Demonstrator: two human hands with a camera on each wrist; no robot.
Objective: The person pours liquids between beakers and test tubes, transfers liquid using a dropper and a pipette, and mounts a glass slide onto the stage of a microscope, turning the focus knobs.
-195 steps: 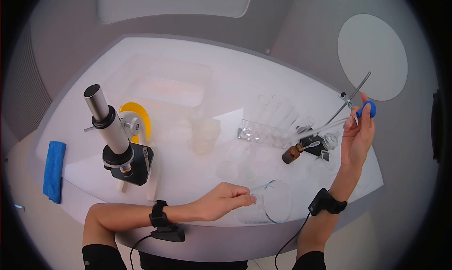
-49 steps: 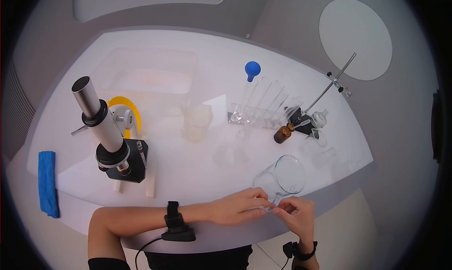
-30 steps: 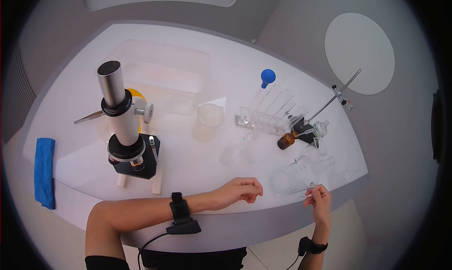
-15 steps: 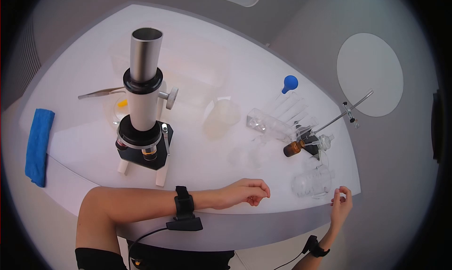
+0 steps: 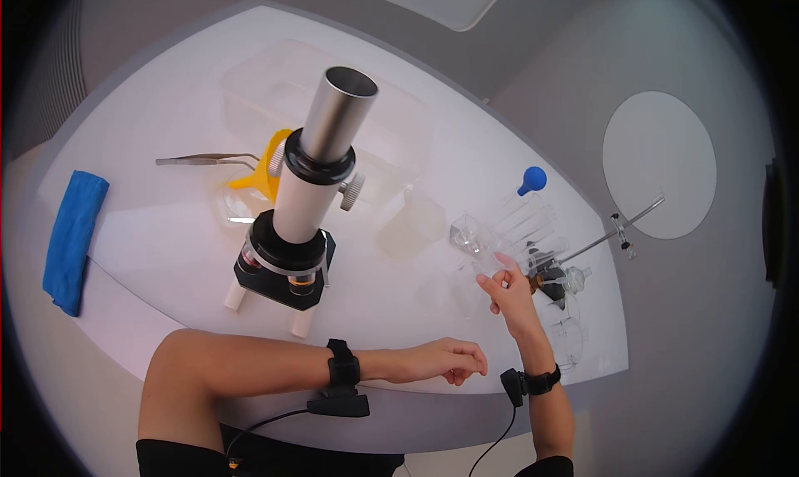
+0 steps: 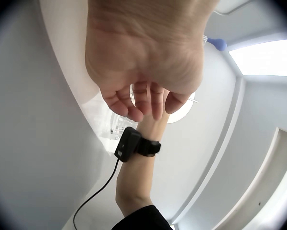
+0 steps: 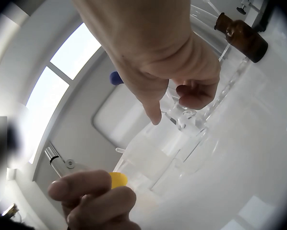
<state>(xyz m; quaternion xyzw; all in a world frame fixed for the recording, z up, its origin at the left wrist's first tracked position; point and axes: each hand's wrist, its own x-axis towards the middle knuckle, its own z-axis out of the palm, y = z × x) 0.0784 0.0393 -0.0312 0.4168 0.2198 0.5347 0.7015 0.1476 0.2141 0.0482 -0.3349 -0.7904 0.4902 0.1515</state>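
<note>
My right hand (image 5: 509, 298) is over the glassware on the right of the table, thumb and forefinger apart, with nothing between them. Beneath and beyond it are a clear test tube rack (image 5: 472, 236) and a brown glass bottle (image 7: 246, 40), mostly covered by the hand in the head view. A clear glass piece (image 7: 184, 120) shows just past the fingertips in the right wrist view. The blue rubber bulb (image 5: 533, 180) of a pipette rises at the rack's back. My left hand (image 5: 439, 360) hangs loosely curled near the front edge, holding nothing. A large glass beaker (image 5: 568, 342) stands beside my right forearm.
A microscope (image 5: 308, 198) stands left of centre, a cloudy beaker (image 5: 412, 223) to its right. Behind are a translucent tub (image 5: 250, 102), tweezers (image 5: 204, 159) and a yellow funnel (image 5: 270, 173). A blue cloth (image 5: 75, 244) lies far left, a stand's rod (image 5: 591, 248) far right.
The pipette went from my right hand to the rack. The large beaker was shifted right and let go. My right hand then moved forward and left over the glassware; the head view turned left.
</note>
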